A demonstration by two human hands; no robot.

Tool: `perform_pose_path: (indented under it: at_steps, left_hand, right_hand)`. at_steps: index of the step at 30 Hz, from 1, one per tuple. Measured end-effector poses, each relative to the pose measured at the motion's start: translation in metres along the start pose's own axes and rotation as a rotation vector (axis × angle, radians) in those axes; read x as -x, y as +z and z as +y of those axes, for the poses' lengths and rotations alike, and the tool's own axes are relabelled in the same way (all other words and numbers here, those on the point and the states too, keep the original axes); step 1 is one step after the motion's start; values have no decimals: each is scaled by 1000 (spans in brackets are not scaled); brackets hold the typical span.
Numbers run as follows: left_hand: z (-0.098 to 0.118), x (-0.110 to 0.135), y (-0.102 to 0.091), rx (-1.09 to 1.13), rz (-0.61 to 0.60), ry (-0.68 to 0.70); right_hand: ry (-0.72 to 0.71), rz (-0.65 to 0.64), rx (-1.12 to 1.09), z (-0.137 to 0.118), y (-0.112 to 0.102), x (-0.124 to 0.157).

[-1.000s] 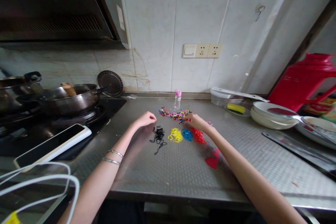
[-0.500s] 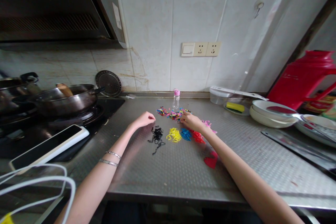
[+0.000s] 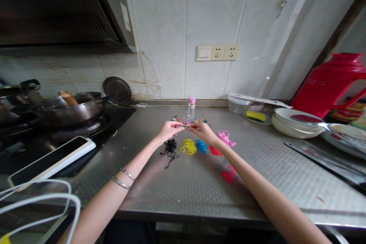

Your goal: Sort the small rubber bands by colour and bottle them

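Observation:
My left hand and my right hand meet at the fingertips, both pinched closed, just in front of a mixed multicoloured pile of small rubber bands. A small clump of coloured bands shows between the fingertips; single bands are too small to tell apart. Nearer me lie sorted heaps: black bands, yellow bands, blue bands, red bands and pink bands. My right forearm passes beside the red and pink ones. A clear little bottle with a pink cap stands behind the pile.
A red heart-shaped piece lies by my right forearm. Left are a pan on the stove, a white-edged device and white cables. Right are stacked bowls, a knife, a yellow sponge and a red thermos.
My left hand has moved right to meet my right hand, which has drawn slightly left and back from the mixed pile. The pink heap shows more fully.

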State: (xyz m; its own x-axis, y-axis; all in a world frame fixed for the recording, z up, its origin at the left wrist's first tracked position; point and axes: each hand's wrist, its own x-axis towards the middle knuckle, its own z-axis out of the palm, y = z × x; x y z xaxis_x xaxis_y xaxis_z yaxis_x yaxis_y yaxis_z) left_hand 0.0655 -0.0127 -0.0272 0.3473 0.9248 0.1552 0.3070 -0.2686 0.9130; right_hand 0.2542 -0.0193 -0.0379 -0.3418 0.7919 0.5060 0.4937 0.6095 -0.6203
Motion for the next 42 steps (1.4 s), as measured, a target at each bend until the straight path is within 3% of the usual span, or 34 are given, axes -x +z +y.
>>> perform_pose_path:
  at_steps: [7, 19, 34, 38, 42]
  left_hand:
    - [5, 3, 7, 2, -23, 20]
    - [-9, -4, 0, 42, 6, 41]
    - [-8, -3, -9, 87, 16, -11]
    - [-8, -2, -9, 53, 5, 6]
    - [-8, -6, -3, -57, -5, 22]
  right_hand:
    - [-13, -10, -32, -12, 5, 3]
    - [50, 30, -120, -4, 5, 3]
    - [112, 48, -81, 6, -7, 4]
    - [106, 86, -55, 9, -18, 3]
    - [127, 218, -33, 19, -42, -1]
